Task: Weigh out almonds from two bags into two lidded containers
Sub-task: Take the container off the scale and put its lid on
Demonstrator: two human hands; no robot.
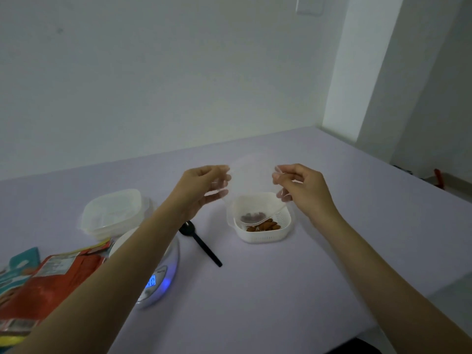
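Observation:
A clear plastic lid [251,182] hangs tilted above a white square container [260,237] that has brown almonds [265,226] in its slotted inner basket. My left hand [204,185] pinches the lid's left edge and my right hand [304,186] pinches its right edge. The lid's lower edge dips into the container's mouth. A second white container [112,213] with its lid on stands at the left. A red almond bag [51,282] lies at the lower left, with a teal bag [18,264] partly under it.
A round digital scale [158,284] with a lit blue display sits under my left forearm. A black plastic spoon [201,244] lies between the scale and the open container. The table ends at the right edge, near a white wall corner.

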